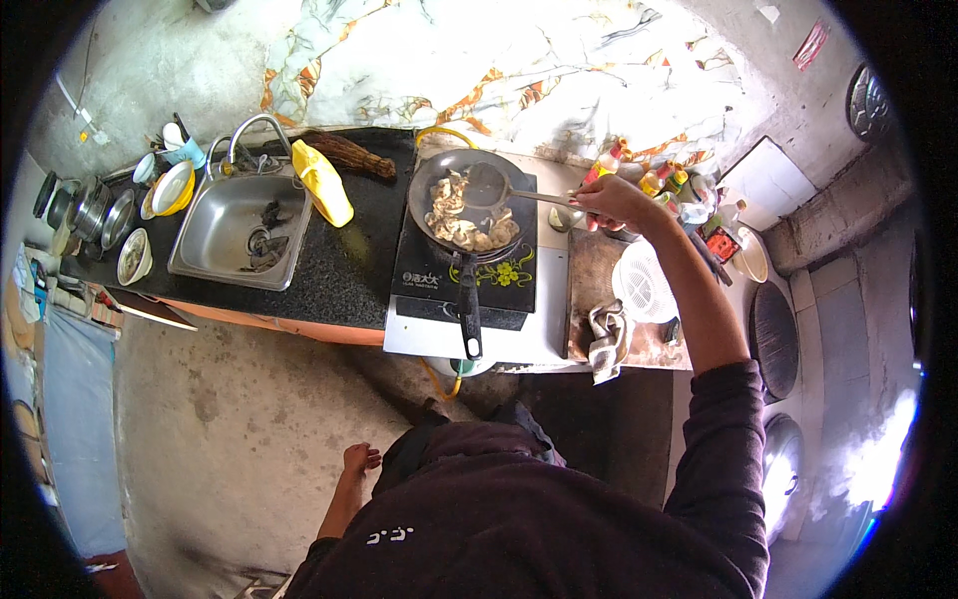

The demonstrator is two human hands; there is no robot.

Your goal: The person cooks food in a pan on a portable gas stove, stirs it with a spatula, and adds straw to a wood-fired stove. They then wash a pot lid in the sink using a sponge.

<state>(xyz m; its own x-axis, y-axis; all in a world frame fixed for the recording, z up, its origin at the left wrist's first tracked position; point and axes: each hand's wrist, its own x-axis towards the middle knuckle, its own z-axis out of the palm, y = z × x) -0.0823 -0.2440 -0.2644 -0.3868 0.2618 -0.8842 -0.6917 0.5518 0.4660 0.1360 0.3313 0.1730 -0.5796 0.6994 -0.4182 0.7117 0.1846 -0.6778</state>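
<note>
A dark frying pan (435,176) with a black handle sits on the black gas stove (421,288), its handle towards me. Browned, pale pieces of food (456,224) lie along the pan's left and lower side. My right hand (610,204) grips the handle of a metal spatula (486,186), whose broad head is in the upper right of the pan, over its surface. Beside my body, away from the counter, hangs my left hand (362,457); its fingers look curled, and whether they are closed is unclear. It touches nothing that I can make out.
Left of the stove are a yellow bottle (323,187), a whisk brush (348,153) and a steel sink (224,271). On the right, a cutting board (584,277) bears a white plastic basket (636,281) and a cloth (610,337). Sauce bottles (605,163) stand behind my right hand.
</note>
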